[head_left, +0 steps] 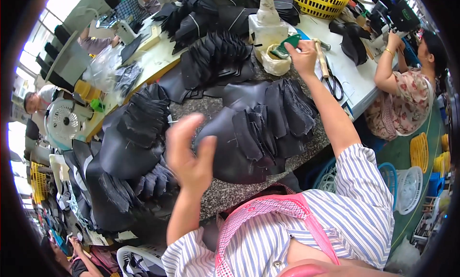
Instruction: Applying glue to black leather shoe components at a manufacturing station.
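Out to the right, my right hand (303, 58) is closed on a green scraper (282, 48), a thin flat piece held over a cream-coloured pot (275, 65) with a crusted rim. Whether its edge touches what is inside is hidden. My left hand (190, 157), somewhat blurred, hovers with thumb and fingers apart and nothing in it. Beneath and beside it lie black leather pieces (221, 133), fanned in overlapping rows on a speckled stone slab (220, 196). Another fanned stack of black pieces (132, 155) sits to its left.
Behind the pot stands a white container with a tapered neck (267, 18). A hammer (322, 59) and black-handled scissors (335, 85) lie at right. Bundled black pieces (191, 28) and a yellow basket (318, 1) are at the back. A co-worker (407, 85) sits at right; a fan (67, 121) stands left.
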Tool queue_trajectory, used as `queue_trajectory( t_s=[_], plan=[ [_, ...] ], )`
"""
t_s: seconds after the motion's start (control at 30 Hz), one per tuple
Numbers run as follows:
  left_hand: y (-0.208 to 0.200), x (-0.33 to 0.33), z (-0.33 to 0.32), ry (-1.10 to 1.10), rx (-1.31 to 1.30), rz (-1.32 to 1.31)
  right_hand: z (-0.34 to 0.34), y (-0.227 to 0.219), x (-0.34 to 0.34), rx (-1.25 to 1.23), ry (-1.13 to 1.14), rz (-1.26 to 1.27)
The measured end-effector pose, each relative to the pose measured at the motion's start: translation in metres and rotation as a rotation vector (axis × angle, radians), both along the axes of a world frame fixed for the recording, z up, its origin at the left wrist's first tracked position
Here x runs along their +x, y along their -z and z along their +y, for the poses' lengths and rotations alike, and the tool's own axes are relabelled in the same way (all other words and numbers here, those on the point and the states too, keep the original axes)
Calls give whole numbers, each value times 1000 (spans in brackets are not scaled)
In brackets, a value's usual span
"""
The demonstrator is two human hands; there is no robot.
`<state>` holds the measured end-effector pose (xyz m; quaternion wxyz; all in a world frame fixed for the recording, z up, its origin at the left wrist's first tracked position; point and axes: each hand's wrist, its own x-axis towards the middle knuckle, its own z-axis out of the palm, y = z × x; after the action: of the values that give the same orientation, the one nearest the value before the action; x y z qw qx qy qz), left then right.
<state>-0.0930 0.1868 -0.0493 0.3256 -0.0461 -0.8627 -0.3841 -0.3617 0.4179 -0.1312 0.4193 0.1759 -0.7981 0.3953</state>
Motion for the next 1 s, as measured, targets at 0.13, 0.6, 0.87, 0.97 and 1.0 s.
queue_trajectory(
  t_s=[0.13,0.6,0.87,0.97,1.0],
  plan=[
    [106,19,33,-36,182,-489,-22,6,-5,234,-89,-134],
    [112,-44,35,257,26,-326,64,-17,93,147,-278,-520],
    [107,-37,49,276,-99,-325,34,9,148,-369,-626,-896],
    [85,-54,25,448,102,-498,32,9,142,-333,-654,-866],
    [82,-61,17,502,98,-496,35,14,139,-211,-629,-826]
  ],
)
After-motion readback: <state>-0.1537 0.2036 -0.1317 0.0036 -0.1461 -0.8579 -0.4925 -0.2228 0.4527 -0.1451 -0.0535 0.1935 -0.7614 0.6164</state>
